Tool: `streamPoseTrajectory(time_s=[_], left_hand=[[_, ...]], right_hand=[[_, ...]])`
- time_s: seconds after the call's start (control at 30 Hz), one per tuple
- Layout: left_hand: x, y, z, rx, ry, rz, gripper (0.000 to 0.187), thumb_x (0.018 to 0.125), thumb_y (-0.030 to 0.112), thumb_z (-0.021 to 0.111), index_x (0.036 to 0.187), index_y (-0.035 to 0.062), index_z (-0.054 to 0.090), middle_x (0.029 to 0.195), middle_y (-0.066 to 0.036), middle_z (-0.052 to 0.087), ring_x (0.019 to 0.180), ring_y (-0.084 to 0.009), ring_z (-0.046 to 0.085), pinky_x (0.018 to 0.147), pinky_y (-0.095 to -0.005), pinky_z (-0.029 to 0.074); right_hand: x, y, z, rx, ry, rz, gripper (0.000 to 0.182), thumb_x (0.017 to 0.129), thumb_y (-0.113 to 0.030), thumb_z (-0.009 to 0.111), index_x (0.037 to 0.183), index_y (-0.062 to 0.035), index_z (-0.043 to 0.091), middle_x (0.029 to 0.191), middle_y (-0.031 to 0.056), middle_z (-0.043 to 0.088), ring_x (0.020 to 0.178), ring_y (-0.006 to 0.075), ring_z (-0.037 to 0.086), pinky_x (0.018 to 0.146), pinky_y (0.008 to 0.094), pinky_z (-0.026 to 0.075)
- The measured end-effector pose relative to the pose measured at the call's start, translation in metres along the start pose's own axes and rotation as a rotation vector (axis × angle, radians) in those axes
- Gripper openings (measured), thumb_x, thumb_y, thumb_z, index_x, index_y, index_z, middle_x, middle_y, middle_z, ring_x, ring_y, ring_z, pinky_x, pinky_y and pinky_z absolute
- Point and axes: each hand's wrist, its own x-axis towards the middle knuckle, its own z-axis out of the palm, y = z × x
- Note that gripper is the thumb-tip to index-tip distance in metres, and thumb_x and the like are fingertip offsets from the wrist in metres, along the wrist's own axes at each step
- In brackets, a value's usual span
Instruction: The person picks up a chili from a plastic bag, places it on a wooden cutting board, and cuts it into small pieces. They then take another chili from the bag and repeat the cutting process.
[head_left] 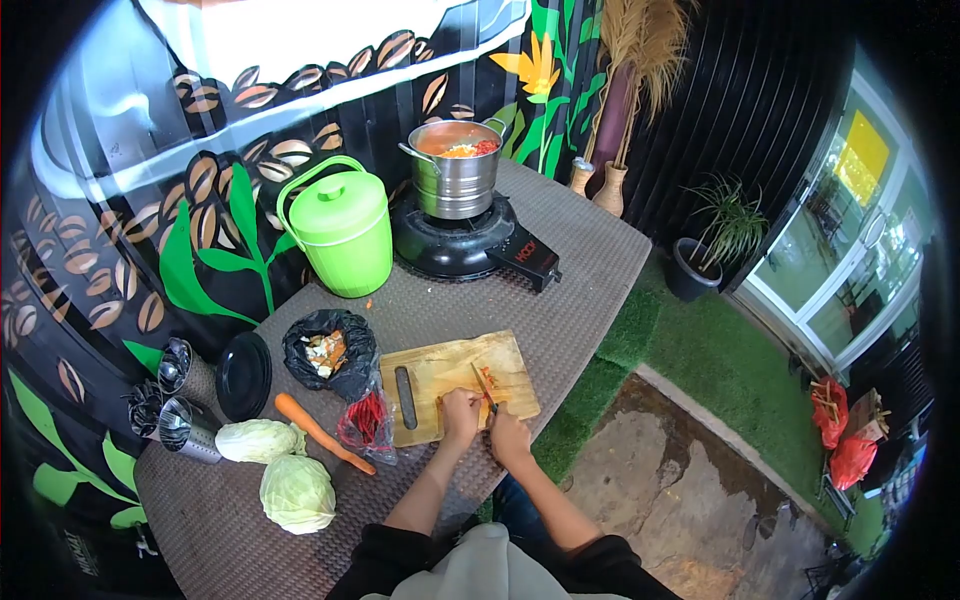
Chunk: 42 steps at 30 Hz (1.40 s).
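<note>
A wooden cutting board [440, 372] lies near the table's front edge. My left hand [460, 412] presses down on a small reddish piece of food at the board's near side. My right hand [508, 436] is shut on a knife [484, 385], whose blade points away across the board beside the left fingers. Left of the board lie a clear bag of red chillies [366, 420], a carrot [318, 432] and two cabbages [258, 440] [297, 492]. A black bag of vegetable scraps [328, 352] sits open behind them.
A steel pot [456, 168] with chopped food stands on a black stove [470, 245] at the table's far end, next to a green lidded bucket [342, 228]. Black plates [244, 374] and metal cups [186, 422] stand at the left. Grass and paving lie to the right.
</note>
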Motion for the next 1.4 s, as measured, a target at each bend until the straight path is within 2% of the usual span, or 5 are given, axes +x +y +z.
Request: streamPoseTrajectory(time_s=[0.47, 0.53, 0.77, 1.03, 1.4], left_hand=[[-0.005, 0.013, -0.008, -0.069, -0.019, -0.052, 0.011, 0.075, 0.001, 0.069, 0.083, -0.0057, 0.07, 0.074, -0.022, 0.066, 0.067, -0.0278, 0.068, 0.061, -0.0323, 0.052], [-0.002, 0.009, -0.005, -0.076, -0.012, -0.07, 0.012, 0.074, 0.0, 0.073, 0.085, -0.0044, 0.071, 0.072, -0.018, 0.069, 0.061, -0.0189, 0.067, 0.059, -0.0281, 0.051], [-0.002, 0.007, -0.006, -0.02, 0.01, 0.007, 0.011, 0.073, -0.001, 0.073, 0.084, -0.0049, 0.071, 0.072, -0.018, 0.069, 0.061, -0.0184, 0.067, 0.059, -0.0287, 0.051], [-0.003, 0.001, -0.001, 0.133, 0.062, 0.145, 0.014, 0.07, -0.007, 0.067, 0.082, -0.0029, 0.071, 0.075, -0.023, 0.065, 0.069, -0.0319, 0.065, 0.065, -0.0356, 0.051], [-0.004, 0.006, -0.003, 0.101, 0.047, 0.188, 0.012, 0.068, -0.007, 0.066, 0.078, -0.0027, 0.071, 0.075, -0.022, 0.065, 0.072, -0.0342, 0.062, 0.068, -0.0397, 0.05]], right_hand=[[0.01, 0.001, -0.004, -0.065, -0.064, -0.045, 0.033, 0.094, -0.03, 0.05, 0.104, 0.0004, 0.052, 0.091, 0.0278, 0.064, 0.087, 0.0437, 0.064, 0.076, 0.0507, 0.051], [0.013, 0.009, -0.01, -0.075, -0.076, -0.085, 0.032, 0.093, -0.03, 0.05, 0.104, 0.0003, 0.051, 0.091, 0.0283, 0.064, 0.087, 0.0439, 0.064, 0.076, 0.0503, 0.052], [-0.001, -0.001, 0.005, -0.026, 0.034, -0.011, 0.034, 0.094, -0.032, 0.049, 0.103, 0.0014, 0.052, 0.093, 0.0286, 0.064, 0.086, 0.0455, 0.064, 0.076, 0.0519, 0.051], [0.014, 0.005, -0.022, -0.08, -0.118, -0.109, 0.033, 0.095, -0.03, 0.048, 0.103, 0.001, 0.05, 0.092, 0.0289, 0.064, 0.087, 0.0442, 0.064, 0.076, 0.0519, 0.051], [0.012, 0.01, -0.012, -0.021, -0.055, -0.131, 0.031, 0.095, -0.029, 0.048, 0.103, 0.001, 0.05, 0.087, 0.0292, 0.064, 0.084, 0.0464, 0.063, 0.074, 0.0532, 0.05]])
